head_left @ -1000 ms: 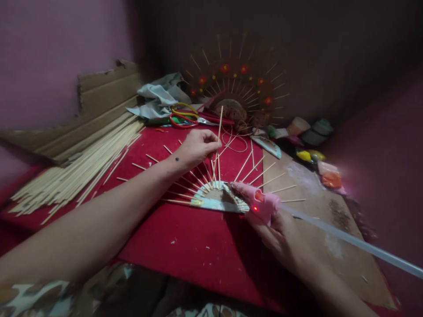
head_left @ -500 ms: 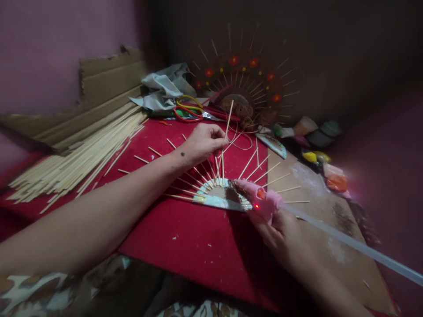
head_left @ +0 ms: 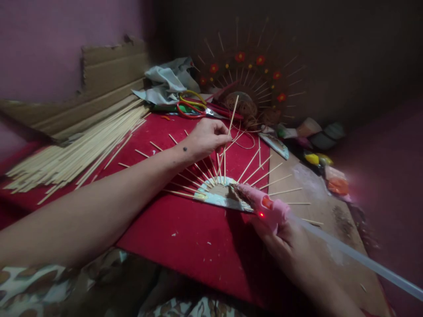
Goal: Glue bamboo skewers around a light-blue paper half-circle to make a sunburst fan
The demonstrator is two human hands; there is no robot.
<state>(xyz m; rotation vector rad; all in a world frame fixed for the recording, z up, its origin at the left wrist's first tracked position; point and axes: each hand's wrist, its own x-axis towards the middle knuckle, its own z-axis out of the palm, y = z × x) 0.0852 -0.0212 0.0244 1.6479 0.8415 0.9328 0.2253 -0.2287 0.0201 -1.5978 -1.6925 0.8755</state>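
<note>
Here, clutter rings your work: a skewer pile (head_left: 76, 149) lies left on the table, with cardboard (head_left: 109, 83) leaning on the pink wall behind it. Scissors (head_left: 191, 110) and a grey cloth (head_left: 168, 81) sit at the back, beside a finished fan (head_left: 251, 88) with red flowers. Small pots (head_left: 313, 132) crowd the far right. Nothing blocks your hands.

Your left hand (head_left: 206, 136) has its grip pinched on a skewer (head_left: 229, 127). Its long axis runs steeply up and away, its lower end among the spokes of the half-disc (head_left: 214, 196), which lies flat at centre.

Your right hand (head_left: 291, 242) has its grip wrapped round the glue gun (head_left: 261, 204). The nozzle points left at the half-disc; a clear glue stick (head_left: 363, 262) trails back right.

The table wears a red cloth (head_left: 198, 237) with a brown board (head_left: 324, 211) on the right. The room is dim.
</note>
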